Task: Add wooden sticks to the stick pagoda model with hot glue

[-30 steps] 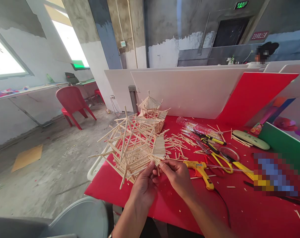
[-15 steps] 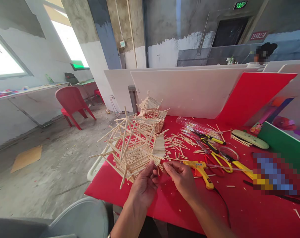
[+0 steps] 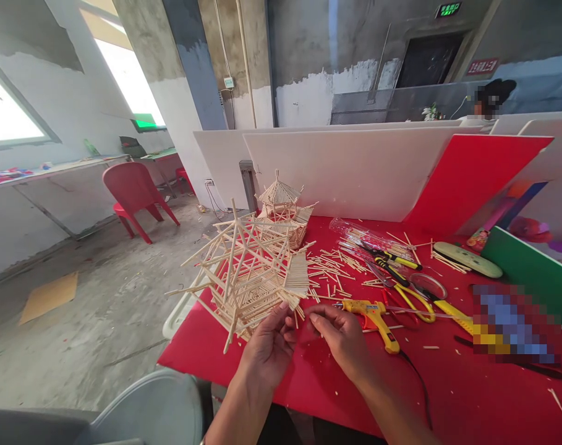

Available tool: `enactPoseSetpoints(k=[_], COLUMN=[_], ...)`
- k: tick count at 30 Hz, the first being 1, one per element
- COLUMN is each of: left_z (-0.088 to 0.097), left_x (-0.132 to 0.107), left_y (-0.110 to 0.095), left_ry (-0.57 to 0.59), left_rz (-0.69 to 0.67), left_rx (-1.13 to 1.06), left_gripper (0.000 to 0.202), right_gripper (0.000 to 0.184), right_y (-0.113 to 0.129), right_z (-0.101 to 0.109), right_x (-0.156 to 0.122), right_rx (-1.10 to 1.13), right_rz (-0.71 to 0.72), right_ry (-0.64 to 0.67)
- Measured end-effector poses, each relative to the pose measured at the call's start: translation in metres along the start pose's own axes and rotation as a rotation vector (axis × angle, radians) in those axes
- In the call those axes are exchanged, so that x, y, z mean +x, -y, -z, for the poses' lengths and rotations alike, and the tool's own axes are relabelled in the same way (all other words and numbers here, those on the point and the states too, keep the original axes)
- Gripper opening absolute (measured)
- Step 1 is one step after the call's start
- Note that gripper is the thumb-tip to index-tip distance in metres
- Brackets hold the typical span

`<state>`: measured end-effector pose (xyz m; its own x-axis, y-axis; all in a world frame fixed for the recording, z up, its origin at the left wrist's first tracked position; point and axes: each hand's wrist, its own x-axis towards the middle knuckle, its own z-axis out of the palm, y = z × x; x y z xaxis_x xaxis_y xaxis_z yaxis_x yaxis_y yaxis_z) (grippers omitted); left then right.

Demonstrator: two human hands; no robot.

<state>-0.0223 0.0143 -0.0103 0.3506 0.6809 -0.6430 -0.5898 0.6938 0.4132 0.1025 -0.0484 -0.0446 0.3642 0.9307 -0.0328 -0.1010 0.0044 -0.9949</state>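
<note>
A pavilion frame of thin wooden sticks stands at the table's near left, with a slatted roof panel on its right side. My left hand is closed on the lower right edge of this frame, thumb on top, by some short stick ends. Just right of it, my right hand is closed with thumb and forefinger together, apart from the frame. Whatever may be between those fingertips is too small to make out. Beside the right hand a yellow glue gun lies on its side.
A finished-looking stick pavilion stands behind the frame. Loose cut sticks, pliers, yellow-handled scissors and a green case lie on the red table. White boards rise behind. A person is beyond them.
My right hand has shifted slightly right, away from the frame. My left hand keeps its place on the frame's edge.
</note>
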Motion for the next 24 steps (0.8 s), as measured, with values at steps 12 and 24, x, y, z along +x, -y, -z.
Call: enactPoseSetpoints(k=[12, 24], left_z=[0.004, 0.003], left_x=[0.002, 0.001], left_y=[0.000, 0.000], left_ry=[0.026, 0.027], left_rz=[-0.005, -0.013], left_rx=[-0.001, 0.011], left_gripper=[0.010, 0.010], right_gripper=[0.031, 0.032], right_y=[-0.002, 0.008], right_z=[-0.001, -0.013], right_x=[-0.002, 0.000], right_rx=[-0.082, -0.049], right_rz=[0.026, 0.080], right_ry=[0.030, 0.048])
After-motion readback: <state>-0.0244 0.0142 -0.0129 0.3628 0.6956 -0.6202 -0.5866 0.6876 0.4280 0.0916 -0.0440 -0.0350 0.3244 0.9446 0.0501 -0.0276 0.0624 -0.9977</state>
